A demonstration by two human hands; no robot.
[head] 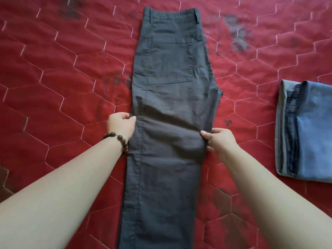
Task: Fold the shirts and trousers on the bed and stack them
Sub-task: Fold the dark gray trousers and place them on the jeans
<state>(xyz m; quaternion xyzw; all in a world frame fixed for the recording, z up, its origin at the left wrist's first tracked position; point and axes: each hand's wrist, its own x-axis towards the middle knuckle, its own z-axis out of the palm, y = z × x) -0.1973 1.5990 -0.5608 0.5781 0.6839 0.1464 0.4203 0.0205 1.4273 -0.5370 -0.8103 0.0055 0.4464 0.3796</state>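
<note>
Dark grey trousers (170, 87) lie lengthwise down the middle of the red quilted bed (53, 78), folded leg over leg, waistband at the far end. My left hand (121, 125), with a brown bead bracelet on the wrist, pinches the left edge of the trousers around thigh height. My right hand (220, 140) pinches the right edge a little nearer to me. The fabric between both hands is slightly raised and creased. The leg ends run out of the bottom of the view.
A folded stack of blue denim garments (305, 133) lies on the bed at the right edge, apart from the trousers. The quilt has white hexagon stitching and dark flower prints. Open bedspread extends to the left of the trousers.
</note>
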